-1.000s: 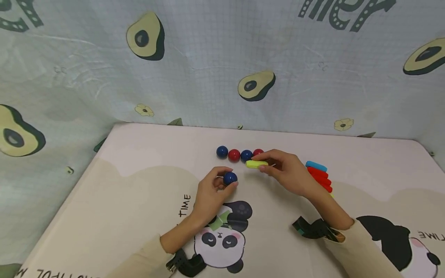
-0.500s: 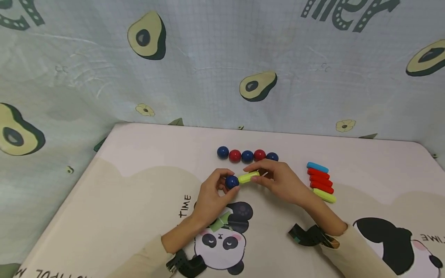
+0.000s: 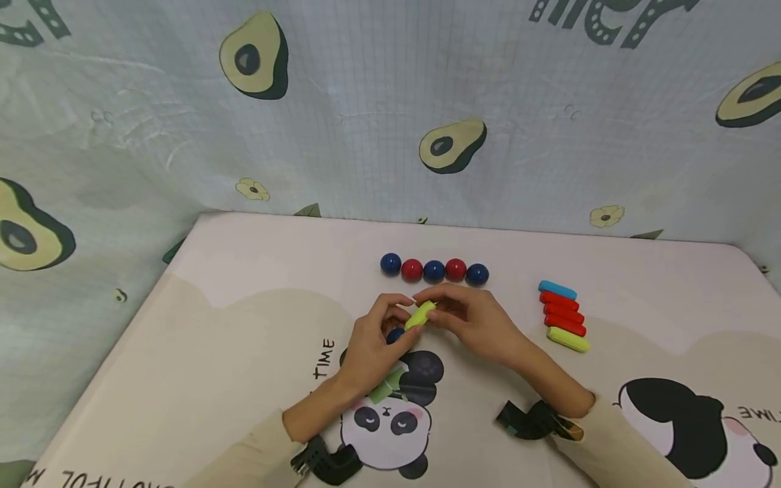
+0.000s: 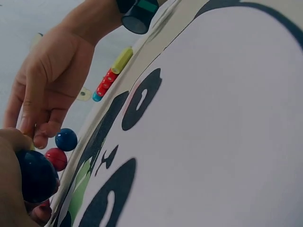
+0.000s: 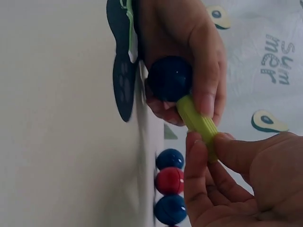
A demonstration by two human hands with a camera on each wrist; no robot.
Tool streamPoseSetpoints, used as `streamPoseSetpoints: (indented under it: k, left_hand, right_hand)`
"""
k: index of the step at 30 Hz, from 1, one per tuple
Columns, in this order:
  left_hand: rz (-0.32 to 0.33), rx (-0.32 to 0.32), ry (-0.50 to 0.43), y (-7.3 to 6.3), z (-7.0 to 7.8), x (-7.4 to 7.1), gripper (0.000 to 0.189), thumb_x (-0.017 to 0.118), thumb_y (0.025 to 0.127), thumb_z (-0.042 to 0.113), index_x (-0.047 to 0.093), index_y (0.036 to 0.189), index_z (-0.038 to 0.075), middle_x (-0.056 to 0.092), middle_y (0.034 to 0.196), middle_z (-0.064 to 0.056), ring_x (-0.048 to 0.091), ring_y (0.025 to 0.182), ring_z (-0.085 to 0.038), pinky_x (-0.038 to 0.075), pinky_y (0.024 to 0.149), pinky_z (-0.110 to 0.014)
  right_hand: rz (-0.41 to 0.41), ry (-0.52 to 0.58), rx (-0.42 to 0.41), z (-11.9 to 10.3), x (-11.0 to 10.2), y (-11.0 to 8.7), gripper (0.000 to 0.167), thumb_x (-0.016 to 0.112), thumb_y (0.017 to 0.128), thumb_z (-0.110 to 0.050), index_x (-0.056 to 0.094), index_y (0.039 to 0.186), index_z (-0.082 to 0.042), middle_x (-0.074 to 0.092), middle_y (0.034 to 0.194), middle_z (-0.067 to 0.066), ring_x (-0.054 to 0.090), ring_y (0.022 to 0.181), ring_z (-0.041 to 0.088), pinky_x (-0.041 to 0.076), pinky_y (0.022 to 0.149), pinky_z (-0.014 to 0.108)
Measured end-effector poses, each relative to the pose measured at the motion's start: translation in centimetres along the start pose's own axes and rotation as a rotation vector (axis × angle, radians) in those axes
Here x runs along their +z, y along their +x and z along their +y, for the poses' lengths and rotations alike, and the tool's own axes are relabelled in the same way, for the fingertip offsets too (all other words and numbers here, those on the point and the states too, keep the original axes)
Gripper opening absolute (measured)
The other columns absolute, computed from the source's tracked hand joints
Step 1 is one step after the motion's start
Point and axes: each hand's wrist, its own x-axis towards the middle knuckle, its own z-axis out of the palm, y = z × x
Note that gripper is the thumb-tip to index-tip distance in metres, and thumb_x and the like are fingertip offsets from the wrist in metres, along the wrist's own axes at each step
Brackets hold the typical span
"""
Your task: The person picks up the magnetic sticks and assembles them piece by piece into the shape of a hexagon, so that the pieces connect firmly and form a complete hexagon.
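My left hand (image 3: 378,342) holds a dark blue ball (image 5: 169,78), partly covered by its fingers in the head view. One end of a ribbed yellow rod (image 5: 198,120) meets the ball; whether it is seated in it or only touching, I cannot tell. The thumb of that hand lies against the rod. My right hand (image 3: 478,322) pinches the rod's other end between thumb and fingers. Just beyond both hands lies a row of balls, alternating blue and red, with a red ball (image 3: 411,270) second from the left.
To the right lies a stack of short rods: a blue rod (image 3: 558,290) at the far end, several red rods (image 3: 564,314) between, and a yellow rod (image 3: 568,339) nearest. The printed cloth (image 3: 244,379) covers the table; an avocado-print curtain (image 3: 354,81) hangs behind.
My right hand has come left and slightly down with the yellow rod, bringing it to the blue ball. The rod now slants more steeply, and the ball sits lower in my left hand.
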Motion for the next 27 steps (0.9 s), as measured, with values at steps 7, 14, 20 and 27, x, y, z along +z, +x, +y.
streamPoseSetpoints:
  k: [7,14,20,27]
  left_hand:
    - [0.052,-0.007,-0.005,0.0,1.7,-0.4,0.031,0.069,0.083,-0.005,0.058,0.112,-0.002,0.064,0.086,-0.009,0.057,0.071,-0.018,0.046,0.063,-0.03]
    - [0.059,-0.002,0.029,-0.1,-1.0,-0.1,0.036,0.071,0.085,0.002,0.063,0.118,0.014,0.062,0.097,0.0,0.06,0.075,-0.01,0.049,0.068,-0.025]
    - [0.064,-0.005,0.04,-0.1,-1.0,-0.2,0.035,0.071,0.085,0.004,0.063,0.117,0.016,0.062,0.097,0.0,0.061,0.076,-0.01,0.049,0.068,-0.026]
    - [0.066,-0.054,0.028,0.1,-0.7,-0.1,0.034,0.073,0.084,0.005,0.063,0.115,0.013,0.063,0.088,-0.001,0.062,0.07,-0.01,0.049,0.065,-0.025]
  right_hand:
    - [0.111,-0.114,0.049,0.3,-2.3,-0.1,0.029,0.069,0.088,-0.009,0.067,0.116,-0.015,0.066,0.11,-0.001,0.063,0.087,0.011,0.052,0.078,0.026]
    - [0.197,-0.128,0.097,1.8,-4.8,0.0,0.028,0.068,0.09,-0.013,0.066,0.117,-0.015,0.065,0.111,0.001,0.061,0.087,0.015,0.051,0.072,0.024]
    - [0.254,-0.133,0.115,3.1,-6.1,-0.1,0.028,0.067,0.091,-0.019,0.065,0.119,-0.012,0.066,0.112,0.006,0.063,0.089,0.016,0.05,0.07,0.022]
    - [0.227,-0.167,0.2,3.8,-6.3,-0.1,0.032,0.067,0.091,-0.019,0.063,0.122,-0.013,0.059,0.119,0.011,0.065,0.085,0.022,0.05,0.06,0.027]
